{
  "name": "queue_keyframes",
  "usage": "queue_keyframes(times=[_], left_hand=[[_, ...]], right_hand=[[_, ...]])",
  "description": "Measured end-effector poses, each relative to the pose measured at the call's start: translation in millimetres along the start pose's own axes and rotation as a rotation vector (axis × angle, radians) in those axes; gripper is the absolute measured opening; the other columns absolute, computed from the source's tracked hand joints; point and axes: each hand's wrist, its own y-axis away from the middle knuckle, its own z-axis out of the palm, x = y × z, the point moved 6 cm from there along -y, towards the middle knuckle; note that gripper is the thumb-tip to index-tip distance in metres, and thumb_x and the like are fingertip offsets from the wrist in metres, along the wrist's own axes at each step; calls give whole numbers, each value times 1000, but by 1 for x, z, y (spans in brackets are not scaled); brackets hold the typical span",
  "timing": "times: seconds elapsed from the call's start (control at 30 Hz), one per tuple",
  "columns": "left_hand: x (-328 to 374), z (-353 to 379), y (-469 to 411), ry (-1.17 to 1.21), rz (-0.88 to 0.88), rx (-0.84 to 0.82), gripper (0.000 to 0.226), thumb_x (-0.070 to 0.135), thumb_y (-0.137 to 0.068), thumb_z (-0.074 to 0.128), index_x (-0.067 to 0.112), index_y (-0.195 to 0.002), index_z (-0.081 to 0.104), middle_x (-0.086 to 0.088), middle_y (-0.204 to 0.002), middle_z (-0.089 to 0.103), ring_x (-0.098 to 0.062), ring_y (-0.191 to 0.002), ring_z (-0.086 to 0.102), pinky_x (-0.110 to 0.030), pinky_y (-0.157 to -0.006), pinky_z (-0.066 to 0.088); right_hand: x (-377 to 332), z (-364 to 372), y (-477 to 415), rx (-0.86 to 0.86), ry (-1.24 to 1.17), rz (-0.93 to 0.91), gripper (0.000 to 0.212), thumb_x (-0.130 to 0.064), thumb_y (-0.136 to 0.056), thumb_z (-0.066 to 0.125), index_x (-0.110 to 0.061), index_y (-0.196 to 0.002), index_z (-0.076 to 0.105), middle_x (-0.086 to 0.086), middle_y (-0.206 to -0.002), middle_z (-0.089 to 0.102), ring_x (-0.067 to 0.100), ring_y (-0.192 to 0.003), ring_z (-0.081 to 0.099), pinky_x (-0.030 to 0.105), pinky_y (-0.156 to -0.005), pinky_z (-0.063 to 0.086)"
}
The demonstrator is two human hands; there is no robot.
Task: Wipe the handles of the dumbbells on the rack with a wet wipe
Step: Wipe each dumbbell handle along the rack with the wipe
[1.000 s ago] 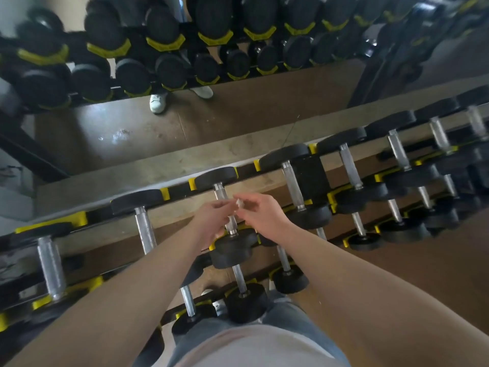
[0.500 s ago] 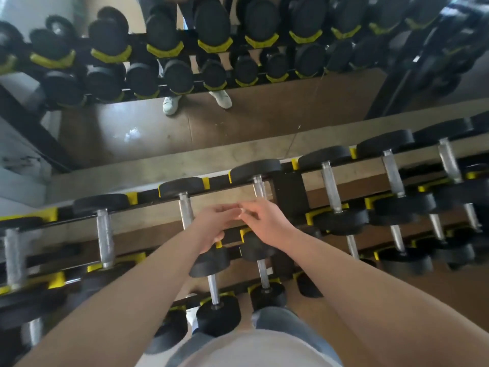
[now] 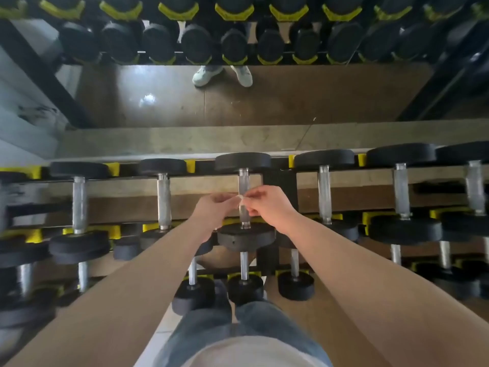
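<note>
**Spread the wipe before it meets the bar**

Both hands meet at the centre of the frame, just in front of the middle dumbbell handle (image 3: 243, 182) on the top row of the rack (image 3: 279, 181). The left hand (image 3: 213, 209) and the right hand (image 3: 268, 207) each pinch a small white piece, most likely the wet wipe (image 3: 241, 198), between thumb and fingertips. It looks bunched, so spread it wider, wrap it round the handle, then draw it from one end to the other.

Rows of black dumbbells (image 3: 78, 205) are resting across yellow cradles (image 3: 291, 160) on a tiered black rack (image 3: 279, 181), and a wall mirror (image 3: 317, 102) behind is reflecting more of them plus pale shoes (image 3: 207, 75), all pointing to a gym's free-weights corner.
</note>
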Motion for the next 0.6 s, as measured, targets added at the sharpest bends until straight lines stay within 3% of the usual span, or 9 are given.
queue_keyframes(times=[0.1, 0.2, 0.33, 0.43, 0.5, 0.6], left_hand=[[11, 1, -20, 6, 7, 61, 11, 38, -93, 74, 28, -98, 73, 0, -102, 72, -20, -84, 61, -34, -77, 56], [23, -1, -42, 30, -4, 118, 25, 40, -90, 75, 21, -107, 76, -7, -98, 74, -18, -92, 68, -29, -71, 51], [31, 0, -54, 2, -30, 169, 18, 34, -90, 75, 18, -86, 70, -2, -71, 62, -18, -61, 50, -24, -53, 39], [25, 2, -50, -83, -94, 135, 25, 35, -91, 74, 11, -95, 71, -12, -78, 64, -16, -54, 42, -26, -53, 41], [14, 5, -39, -151, -141, 43, 33, 39, -91, 75, 10, -107, 69, -11, -90, 69, -16, -59, 50, -27, -58, 50], [-10, 9, -23, -265, -177, -74, 44, 41, -88, 79, 12, -117, 64, -9, -101, 67, -17, -76, 62, -26, -64, 54]], right_hand=[[-1, -3, -18, 97, -10, 30, 8, -23, -92, 75, -24, -100, 76, 1, -78, 74, 18, -76, 73, 31, -74, 64], [-6, -8, -35, 207, -60, 55, 5, -23, -90, 76, -26, -87, 78, 2, -76, 76, 24, -78, 74, 42, -78, 64], [-10, -11, -48, 259, -47, 88, 5, -22, -86, 77, -19, -82, 78, 4, -77, 75, 22, -77, 72, 47, -80, 63], [-7, -11, -46, 195, 73, 93, 11, -27, -89, 76, -20, -81, 77, 1, -70, 72, 17, -68, 68, 46, -79, 63], [1, -10, -35, 86, 197, 123, 15, -31, -92, 73, -17, -90, 76, 0, -72, 69, 13, -63, 64, 37, -70, 62], [16, -4, -16, -97, 430, 127, 21, -36, -93, 71, -19, -104, 73, 0, -93, 70, 12, -81, 68, 24, -66, 53]])
